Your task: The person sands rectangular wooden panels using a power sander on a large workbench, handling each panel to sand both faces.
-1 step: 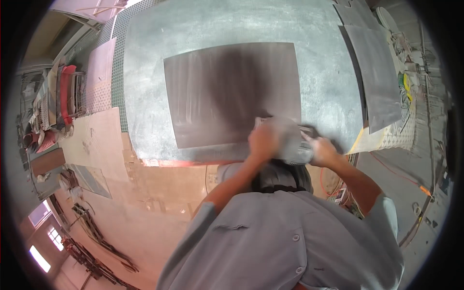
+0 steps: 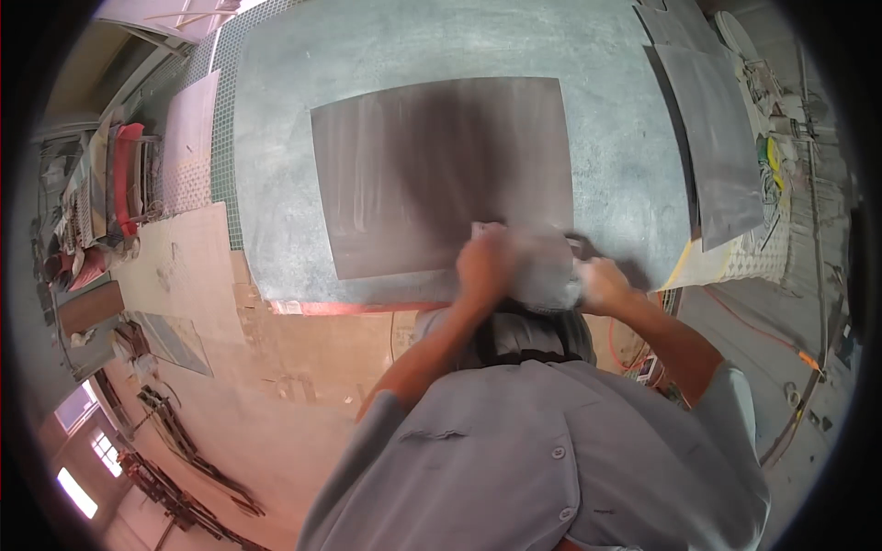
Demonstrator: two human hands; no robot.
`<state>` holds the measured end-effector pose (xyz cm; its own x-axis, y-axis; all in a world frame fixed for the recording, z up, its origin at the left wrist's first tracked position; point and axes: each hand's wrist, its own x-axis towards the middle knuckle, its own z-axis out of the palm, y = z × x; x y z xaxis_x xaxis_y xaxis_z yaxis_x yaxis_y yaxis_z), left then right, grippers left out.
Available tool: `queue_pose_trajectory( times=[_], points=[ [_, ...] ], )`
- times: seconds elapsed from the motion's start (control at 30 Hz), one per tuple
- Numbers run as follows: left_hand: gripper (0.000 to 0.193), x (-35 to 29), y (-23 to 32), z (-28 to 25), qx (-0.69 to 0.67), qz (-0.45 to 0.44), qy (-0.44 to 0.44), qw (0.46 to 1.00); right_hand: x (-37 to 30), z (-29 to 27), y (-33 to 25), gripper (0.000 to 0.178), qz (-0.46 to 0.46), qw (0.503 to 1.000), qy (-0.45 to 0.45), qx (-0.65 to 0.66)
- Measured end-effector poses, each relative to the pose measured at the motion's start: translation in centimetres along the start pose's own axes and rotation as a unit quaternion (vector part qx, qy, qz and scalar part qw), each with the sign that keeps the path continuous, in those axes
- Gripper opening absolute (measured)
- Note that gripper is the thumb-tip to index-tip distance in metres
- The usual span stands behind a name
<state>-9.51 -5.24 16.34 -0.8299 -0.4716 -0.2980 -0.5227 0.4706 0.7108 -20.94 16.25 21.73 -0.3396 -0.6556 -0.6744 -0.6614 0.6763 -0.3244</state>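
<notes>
The person before me wears a grey shirt with short sleeves and round buttons (I can count two). Its left side has a wrinkled slit, its right side a small dark mark; beyond its hem, a dark band shows.

left arm: forearm bare, slanting inward, ahead of torso | left hand: fingers curled, outline blurred, grip unclear | right arm: forearm bare, slanting inward, elbow out to the side | right hand: fingers curled, outline blurred, grip unclear | pair: hands near each other, not touching, left set slightly farther forward
</notes>
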Motion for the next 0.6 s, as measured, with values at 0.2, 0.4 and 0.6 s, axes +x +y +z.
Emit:
queue_pose_trajectory(
  times=[0.2, 0.4, 0.6],
  points=[
    [0.016, -1.5, -15.3, -12.7, -0.091, 0.010, 0.103, 0.990, 6.5, -2.6, -17.0, 0.082, -0.116, 0.990, 0.013, 0.081],
    [0.029, -1.3, -22.5, -25.7, -0.116, -0.081, 0.113, 0.983, 15.7, 3.9, -29.2, 0.086, -0.249, 0.948, 0.139, 0.144],
    [0.031, -1.1, -25.3, -27.0, -0.135, -0.093, 0.104, 0.981, 15.6, 2.6, -30.8, 0.086, -0.236, 0.955, 0.085, 0.156]
  ],
)
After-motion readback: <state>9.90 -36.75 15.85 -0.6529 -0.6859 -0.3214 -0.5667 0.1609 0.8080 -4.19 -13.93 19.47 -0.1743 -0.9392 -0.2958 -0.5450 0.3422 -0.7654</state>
